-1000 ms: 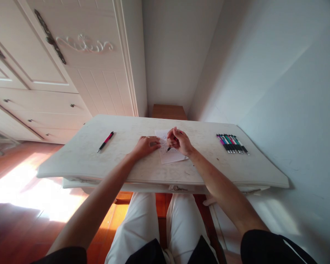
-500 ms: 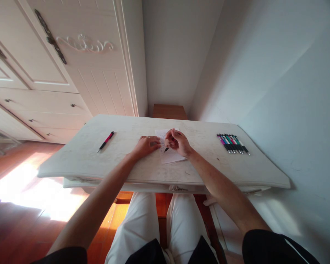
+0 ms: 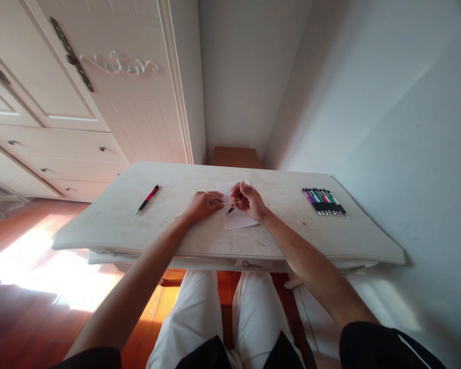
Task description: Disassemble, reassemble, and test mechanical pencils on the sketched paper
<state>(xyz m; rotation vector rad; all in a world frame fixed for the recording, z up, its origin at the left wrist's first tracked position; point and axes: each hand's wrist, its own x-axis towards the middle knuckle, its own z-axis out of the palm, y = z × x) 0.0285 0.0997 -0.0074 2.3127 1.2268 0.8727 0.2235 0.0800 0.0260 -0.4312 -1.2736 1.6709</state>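
A small sheet of white paper (image 3: 237, 219) with scribbled marks lies in the middle of the white table (image 3: 200, 236). My left hand (image 3: 203, 204) rests flat on the paper's left edge, fingers stretched out. My right hand (image 3: 249, 200) is closed around a pen (image 3: 231, 209) whose dark tip touches the paper near the left hand's fingertips.
A red and black pen (image 3: 147, 199) lies alone on the table's left part. A row of several coloured pens (image 3: 324, 201) lies side by side at the right. A white wardrobe (image 3: 84, 87) stands to the left, a white wall (image 3: 376, 102) to the right.
My right hand and the pen tip have shifted slightly to the left across the paper. The left hand has stayed in place.
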